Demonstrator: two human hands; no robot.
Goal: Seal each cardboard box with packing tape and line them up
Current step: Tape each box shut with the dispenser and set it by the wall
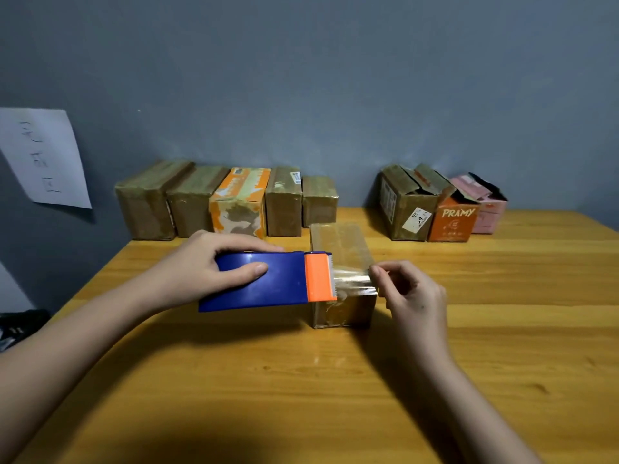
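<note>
A small brown cardboard box (341,242) stands in the middle of the wooden table (301,380). My left hand (204,266) grips a blue tape dispenser (261,283) with an orange cutter head (320,277), held just left of the box. A short strip of clear tape (353,279) runs from the cutter across the box top. My right hand (412,293) pinches the free end of that strip at the box's right edge.
Several taped boxes stand in a row at the back left against the wall (217,202). At the back right stand a brown box with raised flaps (407,202), an orange PRAMY box (452,219) and a pink box (485,209). A paper sheet (43,155) hangs on the left wall.
</note>
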